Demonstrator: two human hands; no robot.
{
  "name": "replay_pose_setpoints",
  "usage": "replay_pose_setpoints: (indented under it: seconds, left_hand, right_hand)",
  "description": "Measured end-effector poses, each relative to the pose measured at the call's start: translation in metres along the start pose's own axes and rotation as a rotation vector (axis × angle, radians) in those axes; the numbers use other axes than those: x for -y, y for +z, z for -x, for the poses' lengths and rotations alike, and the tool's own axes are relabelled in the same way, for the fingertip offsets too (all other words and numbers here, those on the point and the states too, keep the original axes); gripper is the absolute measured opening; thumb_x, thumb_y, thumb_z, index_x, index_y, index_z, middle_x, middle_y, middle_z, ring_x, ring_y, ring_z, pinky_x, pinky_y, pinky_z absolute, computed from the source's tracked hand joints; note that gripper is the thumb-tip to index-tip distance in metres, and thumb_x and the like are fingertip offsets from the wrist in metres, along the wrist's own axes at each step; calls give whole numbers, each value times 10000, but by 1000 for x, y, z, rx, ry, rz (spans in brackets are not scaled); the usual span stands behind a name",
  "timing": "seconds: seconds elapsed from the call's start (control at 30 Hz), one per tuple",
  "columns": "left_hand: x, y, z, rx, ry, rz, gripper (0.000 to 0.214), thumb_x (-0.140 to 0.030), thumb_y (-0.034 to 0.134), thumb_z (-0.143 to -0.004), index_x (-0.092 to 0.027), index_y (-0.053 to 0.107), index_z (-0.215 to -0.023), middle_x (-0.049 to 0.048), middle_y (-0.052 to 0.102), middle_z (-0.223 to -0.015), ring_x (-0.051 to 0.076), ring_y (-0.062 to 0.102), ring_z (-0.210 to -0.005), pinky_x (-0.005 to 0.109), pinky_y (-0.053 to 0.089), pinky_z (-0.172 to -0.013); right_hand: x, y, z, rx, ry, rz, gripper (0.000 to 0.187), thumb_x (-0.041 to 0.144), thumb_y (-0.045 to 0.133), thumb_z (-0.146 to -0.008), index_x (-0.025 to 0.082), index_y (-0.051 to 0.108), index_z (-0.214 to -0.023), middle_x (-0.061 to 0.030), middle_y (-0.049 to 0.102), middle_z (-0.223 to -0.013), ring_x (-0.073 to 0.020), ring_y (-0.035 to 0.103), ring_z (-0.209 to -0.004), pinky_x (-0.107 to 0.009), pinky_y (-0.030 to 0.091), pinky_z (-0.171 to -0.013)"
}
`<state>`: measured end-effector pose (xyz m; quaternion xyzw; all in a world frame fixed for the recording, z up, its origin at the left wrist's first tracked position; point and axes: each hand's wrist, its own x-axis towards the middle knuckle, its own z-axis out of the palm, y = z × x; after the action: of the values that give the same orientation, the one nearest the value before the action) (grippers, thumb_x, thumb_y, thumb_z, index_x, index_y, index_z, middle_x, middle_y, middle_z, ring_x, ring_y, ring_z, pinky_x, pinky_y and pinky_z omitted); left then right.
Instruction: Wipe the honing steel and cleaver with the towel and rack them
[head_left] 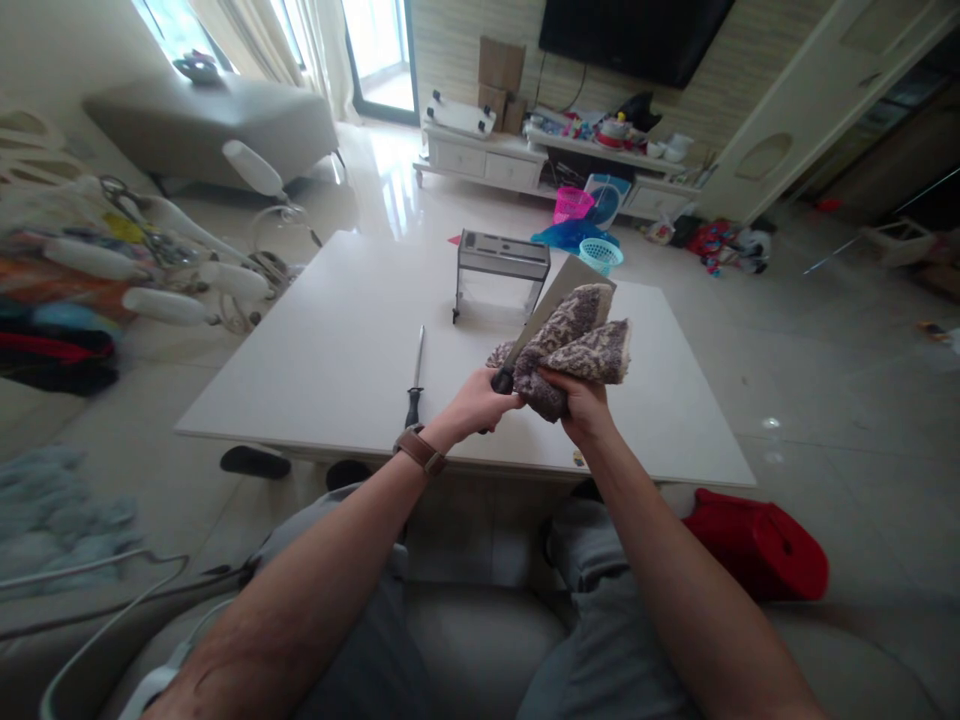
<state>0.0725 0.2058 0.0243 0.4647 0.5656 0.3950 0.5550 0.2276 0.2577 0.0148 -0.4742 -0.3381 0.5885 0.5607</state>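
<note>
My left hand (480, 400) is closed round the dark handle of a wide-bladed kitchen knife (559, 295), whose blade points up and away over the white table (337, 350). My right hand (581, 400) grips a brown patterned cloth (577, 340) folded around the lower part of the blade. Both hands are held above the table's near edge. A brown watch strap sits on my left wrist.
A sharpening steel (415, 378) lies on the table left of my hands. A grey knife rack (501, 265) stands at the table's far side. A red bag (757, 545) lies on the floor at right. Clutter fills the left side and the TV cabinet (487, 160) behind.
</note>
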Motion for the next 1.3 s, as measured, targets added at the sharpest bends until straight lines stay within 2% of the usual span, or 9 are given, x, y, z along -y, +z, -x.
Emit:
replay_pose_setpoints:
  seconds: [0.2,0.33,0.43,0.57,0.73,1.07,1.3]
  left_hand:
    - [-3,0,2,40,-7,-6,300,-206,707,-775,-214,430,-659,-83,421,-429,75,423,-349,195,332,-363]
    - [-4,-4,4,70,-19,-84,311,-242,726,-775,-215,432,-679,-79,432,-447,79,445,-363,189,341,-365]
    - [-3,-5,5,81,-27,-137,313,-247,730,-766,-216,431,-680,-76,438,-451,90,460,-362,193,330,-350]
    - [-1,-1,5,83,-47,-137,303,-236,714,-771,-218,428,-676,-84,431,-442,91,452,-350,195,336,-343]
    - [3,5,2,72,-61,-95,308,-221,703,-770,-214,424,-641,-76,440,-432,86,446,-346,197,348,-352]
    - [5,4,-1,56,-53,-134,310,-220,701,-765,-219,421,-631,-73,437,-429,97,454,-342,209,350,-347]
    - [6,5,0,61,-57,-121,305,-225,702,-760,-218,425,-633,-71,441,-427,99,453,-339,211,357,-345]
  right_hand:
    - [12,-10,-15,-46,-47,-90,437,118,943,-420,171,760,-813,-23,825,-883,-229,778,-837,-369,686,-796]
    - [23,-26,-34,-92,-117,-180,361,122,909,-511,199,761,-831,5,827,-889,-190,782,-802,-347,694,-791]
    - [26,-31,-40,-101,-105,-219,337,133,892,-558,195,768,-866,5,831,-907,-172,784,-813,-328,689,-819]
    - [20,-21,-28,-55,-35,-224,349,130,887,-551,190,776,-877,5,831,-895,-171,784,-825,-307,682,-816]
    - [9,-5,-11,-23,10,-179,313,145,899,-536,195,766,-815,1,827,-865,-208,790,-851,-349,686,-831]
    - [7,-6,-9,-9,30,-167,343,150,913,-516,189,756,-818,-5,824,-864,-220,788,-895,-359,680,-876]
    - [11,-2,-4,-32,54,-193,342,134,908,-490,182,771,-799,-3,830,-872,-188,781,-821,-292,682,-766]
